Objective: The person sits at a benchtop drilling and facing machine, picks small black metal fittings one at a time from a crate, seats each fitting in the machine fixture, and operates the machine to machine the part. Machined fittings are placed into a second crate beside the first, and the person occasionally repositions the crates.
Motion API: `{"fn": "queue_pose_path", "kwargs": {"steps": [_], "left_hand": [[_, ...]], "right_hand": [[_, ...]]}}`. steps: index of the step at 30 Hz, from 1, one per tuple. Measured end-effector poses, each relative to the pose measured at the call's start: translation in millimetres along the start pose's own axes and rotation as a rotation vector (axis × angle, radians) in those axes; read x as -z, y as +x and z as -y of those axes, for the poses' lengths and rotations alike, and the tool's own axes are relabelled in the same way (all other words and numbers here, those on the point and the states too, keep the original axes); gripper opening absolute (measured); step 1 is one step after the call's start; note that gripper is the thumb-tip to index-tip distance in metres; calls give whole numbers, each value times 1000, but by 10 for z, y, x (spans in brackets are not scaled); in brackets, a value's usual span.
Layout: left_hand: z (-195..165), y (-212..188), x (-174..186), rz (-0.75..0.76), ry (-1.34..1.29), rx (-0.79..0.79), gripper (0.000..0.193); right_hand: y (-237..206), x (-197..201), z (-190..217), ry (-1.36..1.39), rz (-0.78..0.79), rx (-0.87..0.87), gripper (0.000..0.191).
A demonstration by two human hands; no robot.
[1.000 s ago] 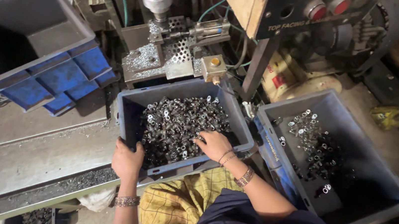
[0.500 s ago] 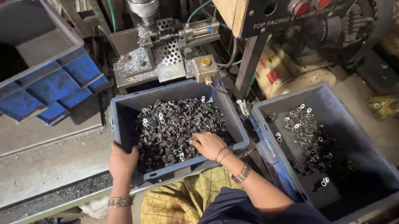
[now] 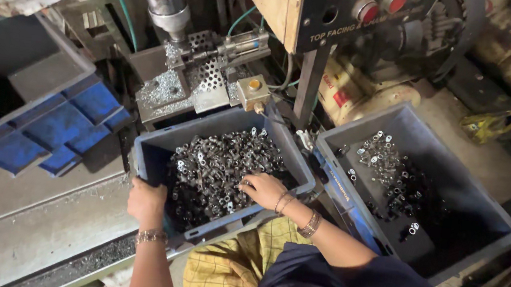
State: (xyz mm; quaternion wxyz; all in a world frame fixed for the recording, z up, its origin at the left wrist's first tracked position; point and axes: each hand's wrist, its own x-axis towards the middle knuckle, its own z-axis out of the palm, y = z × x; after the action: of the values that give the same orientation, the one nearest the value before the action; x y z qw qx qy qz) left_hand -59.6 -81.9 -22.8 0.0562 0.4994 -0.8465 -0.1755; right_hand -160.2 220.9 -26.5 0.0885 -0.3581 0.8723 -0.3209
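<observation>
The drilling machine (image 3: 174,12) stood at twelve o'clock from me, its perforated work plate (image 3: 201,83) dusted with metal chips. At nine o'clock sat a dark blue tilted bin (image 3: 34,118), its hollow too shadowed to read. At three o'clock the right-hand crate (image 3: 491,215) held only a thin scatter of small metal rings (image 3: 388,165) toward its far side. Straight before me, resting against my lap, was the middle crate (image 3: 158,152), well filled with small dark metal parts (image 3: 214,168). My left hand (image 3: 146,201) was clamped over its near rim at seven o'clock, I judge to steady it. My right hand (image 3: 261,190) lay palm down in the heap at five o'clock, fingers curled among the parts; whether it had gripped any I could not tell.
</observation>
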Motion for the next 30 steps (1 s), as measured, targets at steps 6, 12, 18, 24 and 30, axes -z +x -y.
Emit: {"fn": "queue_pose_path", "kwargs": {"steps": [6,12,18,24,30], "left_hand": [[83,76,-26,47,-94,57,56],[61,44,-28,34,-89,61,52],[44,-5,-15,41,-91,79,50],[58,3,-42,44,-89,82,53],[80,26,-107,48,-79,95,51]], "right_hand": [[601,262,296,466,-85,84,33],[1780,736,807,717,-230,-141,27],[2468,1026,1123,1324,-212,-405,26],[2652,1092,1315,1353,-253,-434,31],[2657,1064,1251,406,-801,-350,53]]}}
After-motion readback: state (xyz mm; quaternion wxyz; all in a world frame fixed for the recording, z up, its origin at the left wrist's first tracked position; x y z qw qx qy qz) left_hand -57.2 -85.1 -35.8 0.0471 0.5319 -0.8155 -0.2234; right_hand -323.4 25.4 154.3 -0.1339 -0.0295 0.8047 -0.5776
